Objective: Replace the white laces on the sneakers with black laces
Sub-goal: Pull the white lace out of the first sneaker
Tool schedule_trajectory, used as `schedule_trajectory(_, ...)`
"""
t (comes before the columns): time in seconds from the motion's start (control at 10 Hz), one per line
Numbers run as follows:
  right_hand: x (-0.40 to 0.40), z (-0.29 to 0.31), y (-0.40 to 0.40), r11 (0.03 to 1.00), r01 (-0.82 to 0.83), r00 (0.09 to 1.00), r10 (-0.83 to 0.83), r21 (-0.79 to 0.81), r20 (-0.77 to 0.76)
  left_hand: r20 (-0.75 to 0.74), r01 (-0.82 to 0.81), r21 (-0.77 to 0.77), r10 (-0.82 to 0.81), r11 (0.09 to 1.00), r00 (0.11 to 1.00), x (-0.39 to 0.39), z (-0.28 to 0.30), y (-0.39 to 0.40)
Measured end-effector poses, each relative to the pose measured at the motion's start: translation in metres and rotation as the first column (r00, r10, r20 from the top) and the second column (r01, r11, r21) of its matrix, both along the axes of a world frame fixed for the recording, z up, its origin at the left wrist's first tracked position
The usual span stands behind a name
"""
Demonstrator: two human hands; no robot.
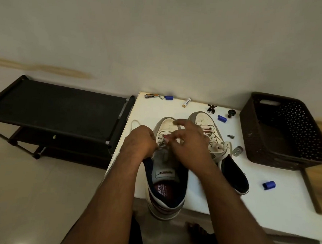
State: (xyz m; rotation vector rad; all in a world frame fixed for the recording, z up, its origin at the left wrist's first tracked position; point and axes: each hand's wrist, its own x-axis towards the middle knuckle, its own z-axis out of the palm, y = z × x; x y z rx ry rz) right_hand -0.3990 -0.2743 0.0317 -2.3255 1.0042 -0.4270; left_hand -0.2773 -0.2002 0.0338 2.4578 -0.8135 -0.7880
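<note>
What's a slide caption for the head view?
Both hands, left and right, unthread the white lace from the left sneaker on a white table.

I see a white rectangular worktop (217, 197) carrying a dark brown perforated plastic basket (284, 130) at its right end, three small blue plastic caps (268, 185), a white AA battery (186, 102) and metal nail clippers (151, 96). A black metal shelf rack (64, 105) stands left, on the pale tiled floor (31, 189).

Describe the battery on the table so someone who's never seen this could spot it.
Look at the white table, along its far edge by the wall. The battery lies there, left of the sneakers' toes. It is the only white cylinder with a gold end; the nearby caps are blue.
</note>
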Motion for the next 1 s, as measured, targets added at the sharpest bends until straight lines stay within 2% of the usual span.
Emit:
schedule_trajectory(0.1, -0.009, 0.033, -0.008, 0.621, -0.210, 0.539, -0.571, 0.755, 0.620, -0.008, 0.001, 0.009, -0.001, 1.000, 1.000, 0.001, -0.001, 0.001)
schedule_trajectory(0.2, -0.034, 0.053, -0.024, 0.487, -0.426, 0.183, -0.779, 0.763, 0.600, 0.002, 0.008, 0.022, -0.008, 1.000, 1.000, 0.002, -0.004, 0.000)
schedule_trajectory(0.3, -0.037, 0.039, -0.031, 0.714, 0.113, 0.477, -0.649, 0.691, 0.593, -0.004, 0.025, 0.048, -0.025, 0.999, 1.000, 0.001, -0.004, -0.002)
schedule_trajectory(0.4, -0.028, 0.023, -0.023, 0.915, 0.376, 0.883, -0.401, 0.145, 0.243, 0.012, 0.055, 0.078, -0.056, 0.995, 0.998, -0.003, -0.006, -0.003)
schedule_trajectory(0.5, -0.016, 0.018, -0.008, 0.919, 0.313, 0.950, -0.306, -0.239, 0.068, 0.064, 0.079, 0.144, -0.089, 0.986, 0.994, -0.006, -0.009, -0.002)
schedule_trajectory(0.6, -0.004, 0.014, 0.005, 0.991, 0.118, 0.993, -0.119, -0.062, -0.022, 0.144, 0.071, 0.184, -0.098, 0.980, 0.985, -0.009, -0.014, -0.001)
schedule_trajectory(0.7, -0.001, 0.003, 0.009, 0.990, 0.028, 0.917, 0.028, 0.135, -0.397, 0.193, 0.075, 0.188, -0.111, 0.979, 0.975, -0.012, -0.015, 0.001)
schedule_trajectory(0.8, -0.007, 0.000, 0.002, 0.991, 0.074, 0.902, -0.018, 0.112, -0.432, 0.178, 0.104, 0.176, -0.136, 0.979, 0.975, -0.011, -0.010, 0.006)
schedule_trajectory(1.0, -0.040, 0.004, -0.013, 0.960, 0.122, 0.911, -0.007, 0.252, -0.412, 0.071, 0.141, 0.201, -0.158, 0.969, 0.985, 0.000, 0.000, 0.027)
